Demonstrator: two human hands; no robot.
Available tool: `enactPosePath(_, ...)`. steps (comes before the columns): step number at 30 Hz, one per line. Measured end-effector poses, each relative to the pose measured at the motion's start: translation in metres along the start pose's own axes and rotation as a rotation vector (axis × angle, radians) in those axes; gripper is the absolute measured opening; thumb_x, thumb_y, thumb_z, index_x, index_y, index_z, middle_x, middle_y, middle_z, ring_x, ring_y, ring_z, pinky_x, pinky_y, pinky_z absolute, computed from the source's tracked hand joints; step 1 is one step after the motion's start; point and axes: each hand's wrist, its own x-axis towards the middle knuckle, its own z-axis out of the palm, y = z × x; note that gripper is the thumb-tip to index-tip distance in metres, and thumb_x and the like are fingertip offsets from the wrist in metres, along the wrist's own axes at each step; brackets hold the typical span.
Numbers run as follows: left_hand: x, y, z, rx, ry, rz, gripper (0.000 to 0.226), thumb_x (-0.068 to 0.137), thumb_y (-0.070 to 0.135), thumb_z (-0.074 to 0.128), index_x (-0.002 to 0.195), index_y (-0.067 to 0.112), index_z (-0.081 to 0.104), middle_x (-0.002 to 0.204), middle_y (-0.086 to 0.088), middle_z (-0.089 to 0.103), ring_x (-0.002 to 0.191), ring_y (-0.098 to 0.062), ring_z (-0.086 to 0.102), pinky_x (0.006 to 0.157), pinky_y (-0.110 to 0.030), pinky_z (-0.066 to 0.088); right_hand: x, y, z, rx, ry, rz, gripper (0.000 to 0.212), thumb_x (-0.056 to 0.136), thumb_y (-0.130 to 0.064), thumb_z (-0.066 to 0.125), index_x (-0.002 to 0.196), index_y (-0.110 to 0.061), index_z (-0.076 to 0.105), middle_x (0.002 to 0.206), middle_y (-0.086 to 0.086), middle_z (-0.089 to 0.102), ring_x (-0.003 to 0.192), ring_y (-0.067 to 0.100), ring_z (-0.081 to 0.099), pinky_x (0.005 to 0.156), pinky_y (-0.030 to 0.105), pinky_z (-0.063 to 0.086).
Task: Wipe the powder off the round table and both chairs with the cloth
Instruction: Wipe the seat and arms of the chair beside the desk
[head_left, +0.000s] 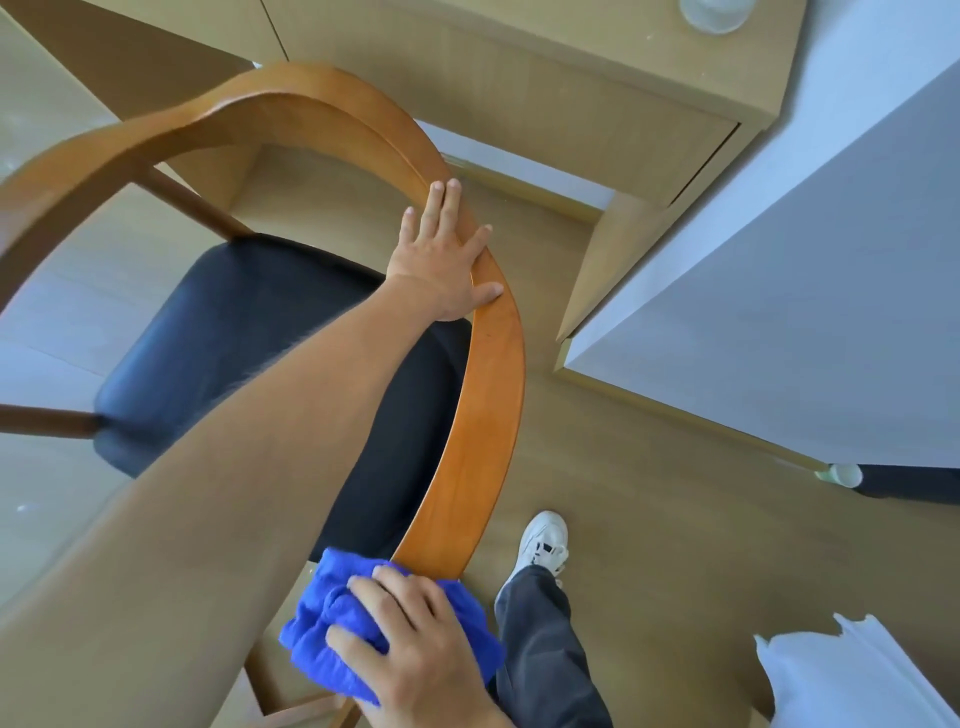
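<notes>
A wooden armchair (483, 395) with a black seat cushion (218, 332) fills the centre. The left hand (441, 265) lies flat on its curved rail at 12 o'clock; at 6 o'clock the right hand (415, 639) presses a bunched blue cloth (332, 613) against the rail's end.

I'm looking down at a pale wood floor (649, 519); a light wooden cabinet (545, 78) is standing ahead, and a white-topped surface (805, 312) is filling the right side.

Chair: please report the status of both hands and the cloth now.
Left hand flat on chair rail, steadying. Right hand pressing blue cloth onto the rail's near end. Nothing blocks the rail between the hands.
</notes>
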Motion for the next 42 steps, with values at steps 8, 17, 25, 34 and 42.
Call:
enactPosePath(8,0.0,-0.001,0.008,-0.019,0.033,0.005,0.074,0.09,0.07,0.029,0.152,0.032,0.011,0.157,-0.017,-0.022,0.145,-0.032,-0.021,0.118,-0.053,0.002,0.079,0.115,-0.078,-0.133,0.032,0.038,0.037,0.068,-0.01,0.077,0.104,-0.015,0.073,0.116,0.013,0.064,0.109,0.034,0.06,0.085,0.044,0.052)
enactPosePath(17,-0.002,-0.001,0.01,-0.036,0.041,-0.008,0.074,0.09,0.071,0.027,0.151,0.033,0.012,0.157,-0.016,-0.023,0.144,-0.032,-0.023,0.116,-0.057,0.001,0.073,0.079,-0.055,-0.143,0.118,0.27,0.036,0.072,-0.023,0.077,0.107,-0.022,0.069,0.124,0.007,0.06,0.115,0.028,0.056,0.088,0.043,0.051)
enactPosePath(25,-0.003,0.003,0.012,-0.048,0.048,-0.022,0.074,0.089,0.072,0.026,0.151,0.035,0.01,0.156,-0.014,-0.026,0.143,-0.031,-0.026,0.114,-0.061,-0.001,0.039,0.065,-0.05,-0.242,0.117,-0.029,0.018,0.092,-0.026,0.055,0.092,-0.037,0.069,0.099,-0.001,0.073,0.094,0.016,0.07,0.073,0.03,0.057)
enactPosePath(34,-0.005,-0.005,0.016,-0.239,0.07,0.081,0.073,0.09,0.066,0.038,0.151,0.033,0.015,0.156,-0.006,-0.03,0.142,-0.022,-0.03,0.116,-0.058,-0.002,0.122,0.145,-0.08,-0.08,0.306,0.447,0.046,0.071,-0.019,0.068,0.115,-0.026,0.064,0.122,0.008,0.059,0.11,0.024,0.054,0.089,0.042,0.052)
enactPosePath(42,-0.01,-0.039,-0.007,-0.589,0.094,0.034,0.078,0.089,0.012,0.045,0.154,0.023,0.004,0.161,0.007,-0.005,0.148,-0.016,-0.009,0.12,-0.042,0.006,0.251,0.202,-0.097,0.02,0.242,0.559,0.043,0.087,-0.015,0.069,0.127,-0.019,0.054,0.129,0.01,0.051,0.116,0.033,0.048,0.091,0.042,0.043)
